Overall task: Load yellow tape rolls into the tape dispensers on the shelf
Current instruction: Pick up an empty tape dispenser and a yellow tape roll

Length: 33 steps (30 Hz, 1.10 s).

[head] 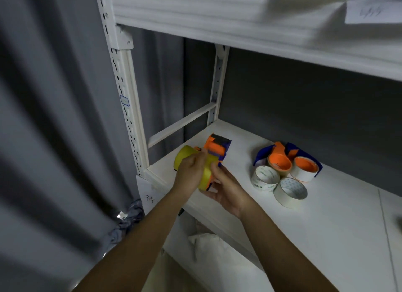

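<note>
A yellow tape roll sits in an orange and blue tape dispenser at the left end of the white shelf. My left hand grips the yellow roll from the front. My right hand holds the dispenser from below and from the right, fingers curled on its blue and orange body. Much of the roll and the dispenser's lower part is hidden by both hands. A second orange and blue dispenser lies further right on the shelf, untouched.
Two empty white tape cores lie by the second dispenser, with another white core on its orange hub. The white upright post stands close on the left, an upper shelf overhead, and a grey curtain beyond.
</note>
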Each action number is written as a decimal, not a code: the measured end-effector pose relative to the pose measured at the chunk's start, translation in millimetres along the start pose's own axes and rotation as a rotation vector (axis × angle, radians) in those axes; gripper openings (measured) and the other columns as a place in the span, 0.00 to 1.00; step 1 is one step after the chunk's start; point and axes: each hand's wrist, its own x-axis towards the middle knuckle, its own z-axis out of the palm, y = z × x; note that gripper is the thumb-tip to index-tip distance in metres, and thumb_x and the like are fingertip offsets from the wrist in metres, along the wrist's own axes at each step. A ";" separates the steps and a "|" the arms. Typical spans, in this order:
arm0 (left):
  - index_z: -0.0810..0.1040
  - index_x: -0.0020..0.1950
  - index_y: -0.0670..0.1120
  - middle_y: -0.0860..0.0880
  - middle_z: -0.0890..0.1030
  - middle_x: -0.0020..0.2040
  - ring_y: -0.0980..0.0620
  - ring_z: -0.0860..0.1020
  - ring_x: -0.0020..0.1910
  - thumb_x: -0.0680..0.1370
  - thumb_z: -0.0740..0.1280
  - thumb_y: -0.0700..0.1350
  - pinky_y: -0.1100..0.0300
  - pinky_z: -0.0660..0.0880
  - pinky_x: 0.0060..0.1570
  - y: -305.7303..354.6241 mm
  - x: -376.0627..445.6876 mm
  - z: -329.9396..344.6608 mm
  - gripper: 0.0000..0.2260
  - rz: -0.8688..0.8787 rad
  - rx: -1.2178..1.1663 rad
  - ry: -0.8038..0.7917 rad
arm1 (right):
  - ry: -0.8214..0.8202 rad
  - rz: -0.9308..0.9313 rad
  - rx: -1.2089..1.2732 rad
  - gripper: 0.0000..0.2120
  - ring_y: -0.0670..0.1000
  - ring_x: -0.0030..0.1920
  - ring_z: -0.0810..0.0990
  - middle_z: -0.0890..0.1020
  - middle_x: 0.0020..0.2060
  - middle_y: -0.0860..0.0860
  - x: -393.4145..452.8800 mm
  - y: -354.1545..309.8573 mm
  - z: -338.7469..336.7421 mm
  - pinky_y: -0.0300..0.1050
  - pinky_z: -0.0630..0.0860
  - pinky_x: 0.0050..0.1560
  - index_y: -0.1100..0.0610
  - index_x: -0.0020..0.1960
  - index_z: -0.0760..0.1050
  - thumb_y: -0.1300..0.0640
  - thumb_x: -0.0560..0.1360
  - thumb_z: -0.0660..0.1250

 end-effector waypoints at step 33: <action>0.59 0.70 0.46 0.43 0.70 0.65 0.40 0.72 0.62 0.71 0.71 0.56 0.45 0.70 0.61 -65.5 91.6 -52.6 0.34 -0.018 0.447 -0.153 | 0.652 0.102 -0.185 0.30 0.50 0.49 0.79 0.81 0.52 0.54 94.5 36.6 -36.4 0.42 0.73 0.44 0.59 0.61 0.74 0.38 0.70 0.67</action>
